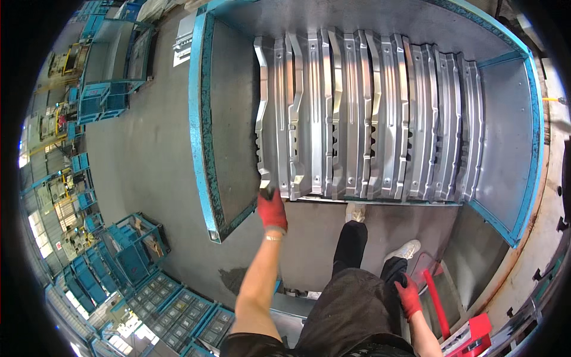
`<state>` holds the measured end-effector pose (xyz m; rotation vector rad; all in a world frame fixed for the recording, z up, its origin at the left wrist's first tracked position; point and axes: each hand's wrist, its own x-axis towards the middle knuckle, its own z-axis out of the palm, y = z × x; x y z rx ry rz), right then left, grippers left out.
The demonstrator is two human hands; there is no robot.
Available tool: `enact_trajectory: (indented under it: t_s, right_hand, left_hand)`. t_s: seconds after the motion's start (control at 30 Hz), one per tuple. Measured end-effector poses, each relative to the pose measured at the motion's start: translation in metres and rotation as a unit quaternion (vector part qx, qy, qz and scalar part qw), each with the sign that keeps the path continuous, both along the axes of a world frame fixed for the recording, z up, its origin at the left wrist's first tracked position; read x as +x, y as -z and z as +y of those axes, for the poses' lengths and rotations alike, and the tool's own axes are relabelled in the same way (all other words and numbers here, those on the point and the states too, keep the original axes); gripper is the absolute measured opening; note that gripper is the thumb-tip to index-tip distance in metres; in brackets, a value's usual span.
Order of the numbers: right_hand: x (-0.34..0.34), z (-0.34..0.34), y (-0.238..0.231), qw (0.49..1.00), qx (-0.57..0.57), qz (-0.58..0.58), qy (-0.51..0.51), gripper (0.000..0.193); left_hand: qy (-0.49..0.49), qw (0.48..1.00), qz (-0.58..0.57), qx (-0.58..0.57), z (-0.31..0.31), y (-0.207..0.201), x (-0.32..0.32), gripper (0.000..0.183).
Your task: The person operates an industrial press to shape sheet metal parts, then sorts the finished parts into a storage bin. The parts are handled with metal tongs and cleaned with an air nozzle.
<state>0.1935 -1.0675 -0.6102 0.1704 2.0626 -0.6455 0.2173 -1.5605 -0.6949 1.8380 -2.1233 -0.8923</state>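
Note:
My left hand (pixel 272 213), in a red glove with dark fingertips, is closed on the near end of the leftmost stamped metal panel (pixel 262 113). This long silvery panel has a stepped, notched edge. Several similar ribbed panels (pixel 351 119) stand side by side to its right, in a blue-framed metal bin (pixel 235 77). My right hand (pixel 409 296), also red-gloved, hangs low beside my right leg, apart from the panels. Its fingers look loosely extended and hold nothing that I can see. A red bar (pixel 437 303) stands just right of it.
The bin's blue left post (pixel 205 131) and right wall (pixel 511 119) flank the panels. Red equipment (pixel 473 336) is at the lower right. Blue racks (pixel 134 244) and crates (pixel 169 303) stand at the left across the grey floor (pixel 143 160). My shoes (pixel 404 250) are close to the bin.

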Motion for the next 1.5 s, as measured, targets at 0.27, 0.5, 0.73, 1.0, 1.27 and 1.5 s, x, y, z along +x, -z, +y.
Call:
enact_trajectory:
  t_s: [0.27,0.5,0.73,1.0,1.27,1.5]
  right_hand:
    - [0.004,0.009,0.011,0.999,-0.026,-0.026,0.028,0.044]
    - [-0.002,0.048,0.01,0.997,0.028,-0.06,0.044,0.039]
    - [-0.039,-0.014,-0.026,0.996,0.057,-0.068,-0.029,0.059]
    - [-0.203,0.003,-0.129,0.973,-0.036,0.226,-0.039,0.056]
    - [-0.515,0.085,-0.226,0.857,-0.131,0.465,0.179,0.051]
    - [-0.703,0.074,-0.215,0.813,-0.096,0.511,0.263,0.063]
  left_hand:
    - [-0.339,0.814,0.308,0.356,0.008,0.156,0.115,0.029]
    - [-0.348,0.709,0.464,0.402,-0.006,0.149,0.023,0.02]
    - [-0.217,0.792,0.356,0.446,-0.016,0.104,0.04,0.04]
    - [-0.048,0.935,0.109,0.334,0.025,0.072,0.089,0.053]
    - [-0.028,0.865,0.12,0.486,0.116,0.003,0.112,0.055]
    - [0.087,0.912,-0.017,0.4,0.261,-0.131,0.125,0.061]
